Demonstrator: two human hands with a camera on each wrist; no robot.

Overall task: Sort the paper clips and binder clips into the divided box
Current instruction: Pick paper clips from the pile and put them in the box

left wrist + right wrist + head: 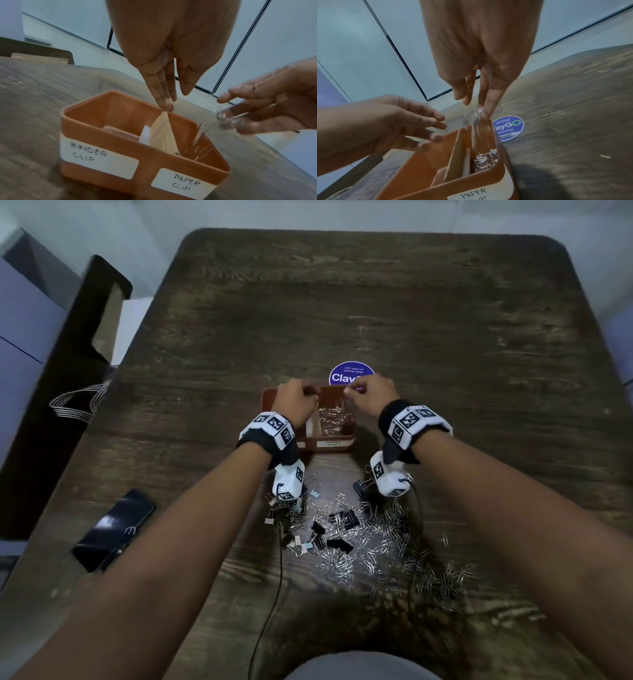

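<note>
Release of the paper clips (475, 125) is best made low over the 3 o'clock compartment of the divided box (82, 125), so that the thin, springy wire is not bounced across the cardboard divider (163, 129). The right hand (481, 67) is seen with fingers loosened and clips spilling. The left hand (171, 54) is held empty, fingers straight, by the divider's far end. Glossy black binder clips (342, 522) are scattered at 6 o'clock on the woodgrain worktop (411, 320).

Orange divided box (85, 127) holds paper clips (334, 419) in its right compartment; binder clips (342, 520) lie outside.
</note>
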